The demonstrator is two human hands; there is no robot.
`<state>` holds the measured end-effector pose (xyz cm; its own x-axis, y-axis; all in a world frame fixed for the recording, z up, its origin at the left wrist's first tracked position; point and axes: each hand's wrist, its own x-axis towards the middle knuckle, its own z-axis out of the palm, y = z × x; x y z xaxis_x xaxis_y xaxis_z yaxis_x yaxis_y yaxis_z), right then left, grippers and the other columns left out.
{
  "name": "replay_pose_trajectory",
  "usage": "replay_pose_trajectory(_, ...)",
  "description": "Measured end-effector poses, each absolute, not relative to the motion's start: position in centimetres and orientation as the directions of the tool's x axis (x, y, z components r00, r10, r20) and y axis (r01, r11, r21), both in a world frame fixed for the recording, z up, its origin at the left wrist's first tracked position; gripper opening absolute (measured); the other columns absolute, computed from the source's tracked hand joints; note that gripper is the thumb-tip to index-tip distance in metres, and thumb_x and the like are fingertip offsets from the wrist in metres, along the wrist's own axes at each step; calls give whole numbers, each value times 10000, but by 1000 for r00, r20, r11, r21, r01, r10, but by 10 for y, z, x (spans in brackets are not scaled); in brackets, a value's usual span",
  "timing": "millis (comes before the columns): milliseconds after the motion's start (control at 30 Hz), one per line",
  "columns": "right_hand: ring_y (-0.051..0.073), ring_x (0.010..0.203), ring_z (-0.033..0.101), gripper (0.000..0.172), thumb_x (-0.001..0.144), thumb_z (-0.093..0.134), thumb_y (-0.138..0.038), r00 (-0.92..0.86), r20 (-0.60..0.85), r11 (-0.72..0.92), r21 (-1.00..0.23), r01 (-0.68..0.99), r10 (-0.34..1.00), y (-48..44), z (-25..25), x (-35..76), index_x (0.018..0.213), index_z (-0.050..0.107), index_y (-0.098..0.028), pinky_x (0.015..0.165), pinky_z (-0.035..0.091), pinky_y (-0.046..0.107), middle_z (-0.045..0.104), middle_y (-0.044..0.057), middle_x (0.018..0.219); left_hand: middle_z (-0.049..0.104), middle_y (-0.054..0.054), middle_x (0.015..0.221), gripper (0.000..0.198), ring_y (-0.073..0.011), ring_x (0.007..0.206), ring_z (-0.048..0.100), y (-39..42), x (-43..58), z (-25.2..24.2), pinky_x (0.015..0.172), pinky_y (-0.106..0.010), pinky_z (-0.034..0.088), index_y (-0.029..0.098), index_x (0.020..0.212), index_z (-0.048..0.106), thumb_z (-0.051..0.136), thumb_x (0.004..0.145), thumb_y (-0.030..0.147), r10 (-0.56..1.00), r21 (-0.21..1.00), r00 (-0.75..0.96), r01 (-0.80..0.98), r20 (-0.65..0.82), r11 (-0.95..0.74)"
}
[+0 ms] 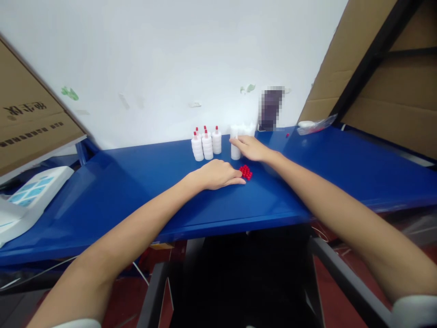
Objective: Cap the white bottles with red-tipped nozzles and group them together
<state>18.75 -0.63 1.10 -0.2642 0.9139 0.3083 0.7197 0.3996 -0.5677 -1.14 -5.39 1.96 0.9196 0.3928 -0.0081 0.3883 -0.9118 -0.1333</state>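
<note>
Several small red caps point(246, 172) lie in a loose pile on the blue table. At the pile's left edge is my left hand point(218, 175), back up, with fingers curled and thumb close to the index finger; anything between the fingertips is hidden. My right hand point(251, 147) grips a white bottle point(235, 152) near its upper part, and the bottle stands upright. More white bottles point(247, 129) are behind this hand, partly covered by it. Farther left stands a group of white bottles with red-tipped nozzles point(207, 146).
A phone-like dark object point(271, 109), pixelated, leans on the white wall. One red cap point(287, 135) and a clear plastic bag point(317, 124) lie at the back right. At left are a white device point(37, 193) and a cardboard box point(30, 114). A chair armrest point(348, 278) shows below.
</note>
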Motion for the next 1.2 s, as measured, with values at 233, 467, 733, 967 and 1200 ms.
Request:
replay_pose_trajectory(233,216,744,549,493,1017,367,-594,-271,315,408,-560,721,910,-7,12,187,687,430,-235,735,385,349,576,39,717,730,-74,786,551,-205,648,662,-51,-13,15,571,-291,335,185,917,727,349,1094,546,391,-64,920,392,24,-918)
replay_pose_trajectory(467,229,763,572,499,1010,388,-597,-269,311,406,-578,707,911,-9,13,187,680,458,-229,747,397,361,611,56,737,584,-22,624,541,-147,550,499,-44,-20,9,583,-303,289,180,664,531,386,1085,487,425,200,896,396,130,-896)
replay_pose_trajectory(733,241,755,586,516,999,395,-634,-252,263,363,-611,704,931,-10,15,186,688,485,-233,755,418,376,622,70,717,310,41,560,516,-104,528,296,-36,-32,11,554,-289,263,208,618,289,384,1057,462,564,550,767,340,308,-763)
replay_pose_trajectory(967,233,769,586,490,1021,385,-577,-257,270,371,-604,705,928,-12,16,186,690,485,-230,764,420,361,610,54,683,427,32,536,485,-104,501,372,-38,-34,13,577,-306,296,194,637,395,425,1055,437,511,406,812,381,283,-831)
replay_pose_trajectory(1200,216,734,572,471,1038,369,-547,-253,257,359,-595,719,933,-13,16,185,704,473,-231,761,415,349,598,39,680,571,-26,690,469,-132,599,496,-47,-31,15,641,-299,364,177,675,506,414,1076,403,428,269,859,357,281,-894)
